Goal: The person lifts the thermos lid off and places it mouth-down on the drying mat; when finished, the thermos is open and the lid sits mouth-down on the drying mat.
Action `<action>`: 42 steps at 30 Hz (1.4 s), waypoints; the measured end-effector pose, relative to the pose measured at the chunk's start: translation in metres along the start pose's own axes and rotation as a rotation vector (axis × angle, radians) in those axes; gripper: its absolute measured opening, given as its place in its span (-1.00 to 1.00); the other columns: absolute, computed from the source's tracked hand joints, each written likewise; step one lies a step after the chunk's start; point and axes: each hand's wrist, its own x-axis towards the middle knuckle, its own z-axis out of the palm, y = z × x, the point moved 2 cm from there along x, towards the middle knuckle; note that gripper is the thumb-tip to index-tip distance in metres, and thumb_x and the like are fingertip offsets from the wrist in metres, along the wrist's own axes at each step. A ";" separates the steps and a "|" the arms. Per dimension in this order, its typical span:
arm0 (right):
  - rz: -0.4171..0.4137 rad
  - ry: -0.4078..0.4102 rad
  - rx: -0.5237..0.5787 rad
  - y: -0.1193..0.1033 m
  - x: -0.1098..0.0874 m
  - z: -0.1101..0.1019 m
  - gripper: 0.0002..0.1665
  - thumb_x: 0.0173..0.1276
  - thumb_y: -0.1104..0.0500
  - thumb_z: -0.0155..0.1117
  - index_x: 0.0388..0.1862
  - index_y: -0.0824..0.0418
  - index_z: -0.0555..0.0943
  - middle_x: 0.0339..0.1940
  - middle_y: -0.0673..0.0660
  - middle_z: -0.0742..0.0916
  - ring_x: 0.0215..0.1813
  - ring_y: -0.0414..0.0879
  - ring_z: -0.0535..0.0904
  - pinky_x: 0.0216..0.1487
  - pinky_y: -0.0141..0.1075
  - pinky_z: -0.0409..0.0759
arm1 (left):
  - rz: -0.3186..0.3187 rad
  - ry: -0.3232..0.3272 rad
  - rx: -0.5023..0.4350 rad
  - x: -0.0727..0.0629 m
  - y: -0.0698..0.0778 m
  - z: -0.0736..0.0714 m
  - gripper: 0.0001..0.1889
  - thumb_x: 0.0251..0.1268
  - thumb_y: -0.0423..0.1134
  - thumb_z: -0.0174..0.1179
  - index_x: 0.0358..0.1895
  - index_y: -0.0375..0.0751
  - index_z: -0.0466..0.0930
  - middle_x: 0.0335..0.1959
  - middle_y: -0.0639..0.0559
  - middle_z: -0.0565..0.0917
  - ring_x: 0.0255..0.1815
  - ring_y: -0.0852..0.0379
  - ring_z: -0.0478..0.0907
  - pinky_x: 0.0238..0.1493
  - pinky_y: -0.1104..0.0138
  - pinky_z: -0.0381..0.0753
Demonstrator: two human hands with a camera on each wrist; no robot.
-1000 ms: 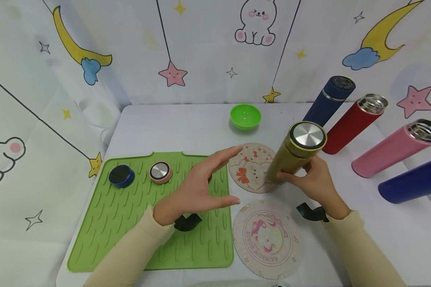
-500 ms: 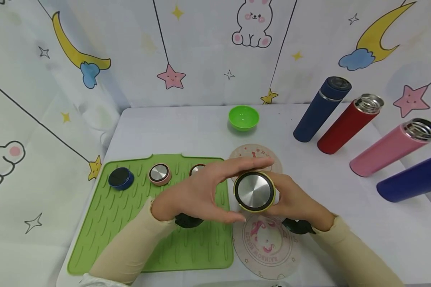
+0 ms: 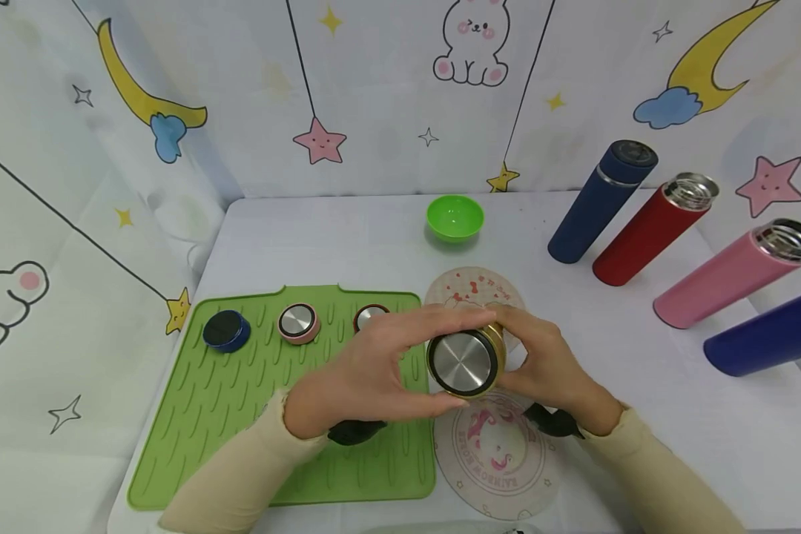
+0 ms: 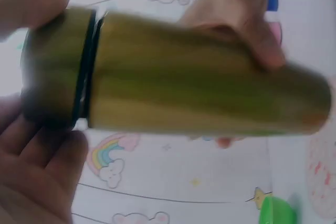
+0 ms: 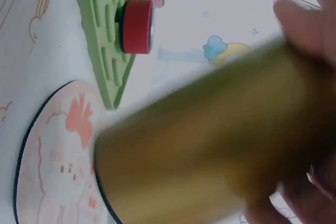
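A gold thermos [image 4: 194, 85] with its lid [image 3: 463, 362] on is held up over the table, the lid's silver top towards the head camera. My right hand [image 3: 549, 363] grips the thermos round its body. With the thumb on one side and the fingers on the other, my left hand [image 3: 367, 367] holds the lid. A dark ring shows at the seam between lid and body in the left wrist view. The palm side of my right hand is hidden behind the thermos.
On the green mat [image 3: 274, 423] lie a blue lid [image 3: 226, 331], a pink lid [image 3: 299, 323] and a red lid [image 3: 371, 315]. Two round coasters [image 3: 497, 452] lie beside it. Navy [image 3: 601, 200], red [image 3: 654, 230], pink [image 3: 734, 278] and blue thermoses [image 3: 767, 330] stand right; a green bowl [image 3: 455, 219] sits behind.
My right hand has lifted the gold thermos and brought it left to my left hand. The left hand's fingers and thumb have closed in on the lid.
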 end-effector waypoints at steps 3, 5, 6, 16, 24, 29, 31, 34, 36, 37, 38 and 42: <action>-0.020 0.152 -0.133 -0.005 0.000 0.001 -0.20 0.35 -0.26 0.39 0.29 0.34 0.62 0.13 0.25 0.77 0.25 -0.21 0.63 0.41 -0.56 0.48 | -0.022 0.111 0.050 -0.003 -0.001 0.004 -0.22 0.01 -0.35 0.61 0.35 -0.50 0.48 0.32 -0.31 0.64 0.35 -0.03 0.62 0.38 0.20 0.64; -0.011 0.222 -0.200 -0.009 -0.001 0.002 -0.22 0.38 -0.25 0.36 0.28 0.35 0.63 0.12 0.27 0.77 0.24 -0.10 0.66 0.47 -0.53 0.45 | -0.042 0.166 0.059 -0.005 -0.002 0.007 -0.20 -0.02 -0.34 0.63 0.35 -0.48 0.48 0.31 -0.30 0.64 0.36 -0.03 0.62 0.37 0.19 0.65; -0.003 0.246 -0.225 -0.011 -0.001 0.002 -0.23 0.39 -0.24 0.35 0.28 0.34 0.63 0.13 0.27 0.77 0.23 -0.04 0.67 0.48 -0.52 0.44 | -0.052 0.188 0.056 -0.006 -0.002 0.008 -0.18 -0.03 -0.35 0.64 0.36 -0.47 0.48 0.32 -0.30 0.64 0.37 -0.03 0.61 0.38 0.17 0.64; 0.008 0.094 -0.085 -0.012 0.000 0.000 -0.20 0.31 -0.24 0.44 0.29 0.31 0.62 0.17 0.21 0.77 0.25 -0.22 0.64 0.41 -0.55 0.49 | -0.027 0.133 0.003 -0.005 0.000 0.008 -0.13 -0.10 -0.31 0.68 0.36 -0.48 0.47 0.33 -0.31 0.62 0.41 -0.04 0.57 0.45 0.14 0.58; 0.060 -0.220 0.158 -0.015 -0.001 0.002 -0.08 -0.06 0.12 0.80 0.34 0.08 0.61 0.24 -0.03 0.75 0.31 -0.24 0.64 0.40 -0.43 0.56 | 0.004 -0.212 -0.033 -0.005 0.015 0.001 -0.20 0.14 -0.30 0.53 0.43 -0.48 0.37 0.46 -0.27 0.52 0.56 -0.02 0.43 0.62 0.14 0.37; 0.016 -0.239 0.138 -0.016 0.000 0.002 -0.15 -0.02 0.20 0.75 0.31 0.13 0.62 0.20 0.02 0.77 0.24 -0.17 0.69 0.36 -0.43 0.59 | 0.056 -0.269 -0.031 -0.004 0.020 0.002 -0.28 0.22 -0.33 0.44 0.43 -0.46 0.39 0.42 -0.24 0.55 0.53 0.03 0.46 0.58 0.25 0.43; 0.025 -0.237 0.133 -0.015 0.000 0.001 -0.16 -0.01 0.22 0.74 0.32 0.13 0.62 0.21 0.02 0.77 0.25 -0.20 0.68 0.36 -0.47 0.57 | 0.072 -0.250 -0.008 -0.004 0.020 0.003 -0.31 0.22 -0.32 0.45 0.40 -0.45 0.42 0.39 -0.23 0.58 0.49 0.04 0.50 0.54 0.28 0.47; -0.001 -0.213 0.103 -0.014 0.000 -0.001 -0.20 0.08 0.18 0.70 0.34 0.17 0.61 0.22 0.04 0.76 0.25 -0.19 0.67 0.36 -0.49 0.56 | 0.076 -0.201 0.029 -0.006 0.018 0.004 -0.33 0.18 -0.29 0.48 0.36 -0.42 0.47 0.34 -0.22 0.63 0.44 0.05 0.55 0.52 0.27 0.49; -0.009 -0.189 0.083 -0.013 0.000 -0.002 -0.23 0.15 0.11 0.68 0.35 0.19 0.61 0.23 0.06 0.76 0.27 -0.20 0.66 0.38 -0.50 0.54 | 0.074 -0.167 0.046 -0.007 0.015 0.005 -0.33 0.17 -0.27 0.51 0.34 -0.41 0.50 0.32 -0.21 0.65 0.43 0.03 0.56 0.53 0.24 0.49; -0.011 -0.178 0.077 -0.012 0.000 -0.002 -0.23 0.17 0.06 0.66 0.35 0.19 0.61 0.23 0.07 0.76 0.29 -0.20 0.65 0.39 -0.50 0.54 | 0.074 -0.149 0.054 -0.007 0.014 0.005 -0.34 0.16 -0.27 0.52 0.33 -0.40 0.51 0.31 -0.20 0.66 0.42 0.03 0.57 0.53 0.23 0.49; -0.011 -0.165 0.070 -0.012 0.000 -0.002 -0.24 0.19 0.00 0.65 0.34 0.20 0.61 0.23 0.08 0.76 0.30 -0.21 0.65 0.40 -0.49 0.54 | 0.076 -0.131 0.058 -0.008 0.013 0.006 -0.34 0.16 -0.27 0.52 0.32 -0.40 0.52 0.30 -0.21 0.66 0.42 0.02 0.57 0.54 0.21 0.49; 0.003 -0.118 0.055 -0.010 -0.002 -0.002 -0.21 0.19 -0.13 0.62 0.32 0.21 0.62 0.23 0.10 0.76 0.36 -0.24 0.61 0.44 -0.48 0.51 | 0.080 -0.063 0.059 -0.010 0.010 0.009 -0.34 0.12 -0.28 0.55 0.30 -0.42 0.53 0.27 -0.23 0.68 0.39 -0.01 0.59 0.53 0.15 0.50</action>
